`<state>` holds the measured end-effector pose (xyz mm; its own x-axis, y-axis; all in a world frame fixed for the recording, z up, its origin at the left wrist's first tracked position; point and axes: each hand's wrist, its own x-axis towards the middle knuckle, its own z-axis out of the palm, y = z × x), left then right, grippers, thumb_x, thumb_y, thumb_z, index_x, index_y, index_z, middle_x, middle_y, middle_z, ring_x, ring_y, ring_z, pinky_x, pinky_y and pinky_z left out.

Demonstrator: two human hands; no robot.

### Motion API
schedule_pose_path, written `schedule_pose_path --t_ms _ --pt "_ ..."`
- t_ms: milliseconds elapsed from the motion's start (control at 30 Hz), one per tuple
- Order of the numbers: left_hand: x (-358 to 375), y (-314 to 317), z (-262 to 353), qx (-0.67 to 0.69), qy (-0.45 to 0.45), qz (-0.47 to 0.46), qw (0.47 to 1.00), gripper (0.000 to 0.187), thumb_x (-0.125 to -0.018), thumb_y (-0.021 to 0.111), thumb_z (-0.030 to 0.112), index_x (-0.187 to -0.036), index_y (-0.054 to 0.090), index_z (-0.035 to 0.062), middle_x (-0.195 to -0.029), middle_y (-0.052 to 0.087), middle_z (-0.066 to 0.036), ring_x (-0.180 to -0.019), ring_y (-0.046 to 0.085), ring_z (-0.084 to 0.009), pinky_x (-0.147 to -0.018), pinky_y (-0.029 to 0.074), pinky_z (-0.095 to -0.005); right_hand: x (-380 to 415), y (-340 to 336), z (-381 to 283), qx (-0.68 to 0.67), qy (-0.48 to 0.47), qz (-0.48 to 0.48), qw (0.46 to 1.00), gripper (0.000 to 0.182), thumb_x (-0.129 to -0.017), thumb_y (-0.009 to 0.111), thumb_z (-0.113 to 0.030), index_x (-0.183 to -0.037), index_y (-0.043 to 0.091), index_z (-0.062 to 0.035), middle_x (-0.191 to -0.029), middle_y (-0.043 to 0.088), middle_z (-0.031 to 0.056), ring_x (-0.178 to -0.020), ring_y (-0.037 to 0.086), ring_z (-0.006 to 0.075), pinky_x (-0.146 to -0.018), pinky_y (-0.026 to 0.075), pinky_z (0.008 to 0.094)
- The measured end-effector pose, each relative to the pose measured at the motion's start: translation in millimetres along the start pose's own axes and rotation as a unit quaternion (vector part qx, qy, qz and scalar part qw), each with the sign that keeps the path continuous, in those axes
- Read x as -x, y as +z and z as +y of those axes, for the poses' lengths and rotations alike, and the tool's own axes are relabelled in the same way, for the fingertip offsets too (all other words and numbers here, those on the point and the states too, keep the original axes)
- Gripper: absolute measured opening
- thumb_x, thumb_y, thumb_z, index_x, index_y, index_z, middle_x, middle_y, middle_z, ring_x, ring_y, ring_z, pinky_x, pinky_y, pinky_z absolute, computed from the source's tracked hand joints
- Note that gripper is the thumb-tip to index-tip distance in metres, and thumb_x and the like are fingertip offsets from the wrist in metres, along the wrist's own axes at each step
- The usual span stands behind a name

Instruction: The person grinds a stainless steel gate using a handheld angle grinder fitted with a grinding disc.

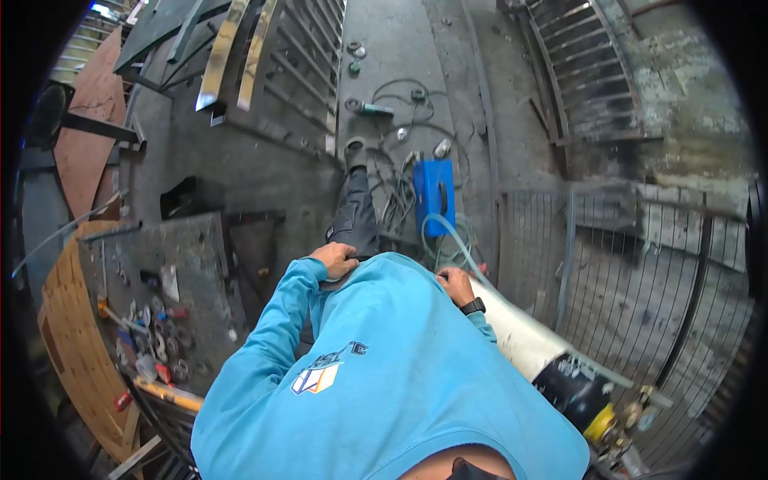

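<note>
My left hand point(334, 261) lies at my waist, by the hem of my blue long-sleeved shirt point(392, 344) and the top of my dark trousers point(356, 220). Its fingers are curled in, and whatever they hold, if anything, is hidden. On the other side, my right hand point(456, 286), with a black watch point(474, 306) on the wrist, is at my hip with bent fingers. A small dark thing shows at its fingertips, too small to name. Close beside this hand leans a cream gas cylinder point(516, 332) with a black and yellow top.
Ahead on the floor stand a blue machine box point(434, 192) with hoses and cables and an angle grinder point(370, 107). A metal table point(160, 256) at left bears discs and tools. Barred metal frames point(588, 68) stand at both sides; a wire mesh panel point(632, 280) is at right.
</note>
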<state>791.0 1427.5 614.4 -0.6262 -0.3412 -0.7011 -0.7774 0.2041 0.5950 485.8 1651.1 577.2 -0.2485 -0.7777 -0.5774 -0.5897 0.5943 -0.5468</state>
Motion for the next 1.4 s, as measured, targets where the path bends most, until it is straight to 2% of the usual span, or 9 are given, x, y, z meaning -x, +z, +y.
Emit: schedule_pose_path --t_ms 200,267,400,467,667,900,1067,1200,1400 --pt "-99.8 -186.7 17.4 0.044 0.013 0.002 0.999 0.04 -0.094 0.06 0.039 -0.115 0.069 0.0074 -0.113 0.071 -0.018 -0.109 0.065 -0.0383 -0.095 0.05 -0.0459 -180.6 -70.0 -58.0 -0.037 0.003 -0.043 0.998 0.026 -0.088 0.067 -0.026 -0.091 0.073 -0.0008 -0.093 0.072 0.0204 -0.091 0.069 0.036 -0.082 0.053 0.0443" --pt "-114.6 -224.8 18.0 0.065 -0.016 0.028 0.997 0.04 -0.095 0.06 0.04 -0.114 0.069 0.0065 -0.113 0.071 -0.019 -0.109 0.065 -0.0382 -0.094 0.05 -0.0462 -223.4 -92.5 -90.7 -0.085 0.039 0.124 0.988 0.028 -0.091 0.066 -0.028 -0.093 0.07 -0.0004 -0.089 0.071 0.0192 -0.089 0.07 0.0348 -0.08 0.052 0.0437" --pt "-135.6 -286.6 14.0 0.112 -0.044 0.042 0.992 0.04 -0.096 0.059 0.04 -0.112 0.068 0.0046 -0.114 0.07 -0.021 -0.11 0.064 -0.0393 -0.094 0.049 -0.0459 -297.3 -149.5 -135.9 -0.135 0.019 0.188 0.973 0.039 -0.1 0.059 -0.034 -0.084 0.064 0.0018 -0.072 0.064 0.0121 -0.069 0.06 0.0212 -0.067 0.048 0.0404" --pt "-149.9 -309.9 10.9 0.143 -0.066 0.052 0.986 0.04 -0.096 0.058 0.04 -0.113 0.067 0.0046 -0.115 0.069 -0.022 -0.111 0.064 -0.0395 -0.095 0.049 -0.046 -334.4 -191.4 -186.7 -0.237 0.059 0.166 0.955 0.046 -0.099 0.062 -0.036 -0.072 0.058 0.0012 -0.061 0.05 0.0045 -0.065 0.044 0.0084 -0.058 0.04 0.0333" --pt "-220.3 -341.8 0.4 0.211 -0.121 0.16 0.957 0.038 -0.096 0.058 0.042 -0.105 0.067 0.0056 -0.11 0.064 -0.017 -0.107 0.061 -0.0366 -0.093 0.048 -0.0446 -420.3 -299.5 -311.9 -0.041 -0.054 0.061 0.996 0.051 -0.095 0.069 -0.033 -0.062 0.046 -0.0029 -0.06 0.039 -0.0025 -0.063 0.036 0.0055 -0.053 0.031 0.0314" --pt "-388.4 -411.0 21.4 0.398 -0.182 0.165 0.884 0.036 -0.092 0.063 0.04 -0.101 0.069 0.0056 -0.113 0.067 -0.018 -0.111 0.062 -0.0368 -0.097 0.048 -0.0457 -646.1 -390.8 -328.9 0.15 -0.224 -0.054 0.962 0.052 -0.09 0.073 -0.038 -0.066 0.052 0.0035 -0.055 0.049 0.012 -0.056 0.043 0.0126 -0.055 0.04 0.0384" --pt "-481.4 -484.6 114.7 0.441 -0.17 0.186 0.861 0.035 -0.091 0.064 0.039 -0.096 0.069 0.0049 -0.113 0.067 -0.018 -0.11 0.062 -0.0374 -0.094 0.048 -0.0457 -793.4 -516.1 -370.4 0.141 -0.085 -0.232 0.959 0.046 -0.094 0.068 -0.036 -0.073 0.061 0.0044 -0.058 0.051 0.0136 -0.058 0.047 0.0082 -0.056 0.042 0.0362" --pt "-516.7 -512.7 171.4 0.533 -0.145 0.307 0.775 0.034 -0.089 0.07 0.037 -0.09 0.067 0.0027 -0.092 0.069 -0.016 -0.089 0.068 -0.0327 -0.077 0.051 -0.0418 -881.3 -572.6 -386.6 0.285 -0.132 -0.34 0.886 0.048 -0.093 0.068 -0.038 -0.072 0.06 0.0045 -0.061 0.057 0.0186 -0.052 0.05 0.0191 -0.054 0.042 0.0386" --pt "-589.9 -522.9 171.9 0.619 -0.108 0.24 0.74 0.047 -0.089 0.072 0.05 -0.08 0.069 0.0044 -0.073 0.068 -0.008 -0.07 0.063 -0.0172 -0.069 0.049 -0.0367 -1037.1 -553.2 -449.8 0.394 -0.292 -0.401 0.773 0.041 -0.088 0.072 -0.038 -0.084 0.063 0.0013 -0.066 0.061 0.0224 -0.06 0.063 0.0386 -0.056 0.048 0.0431"
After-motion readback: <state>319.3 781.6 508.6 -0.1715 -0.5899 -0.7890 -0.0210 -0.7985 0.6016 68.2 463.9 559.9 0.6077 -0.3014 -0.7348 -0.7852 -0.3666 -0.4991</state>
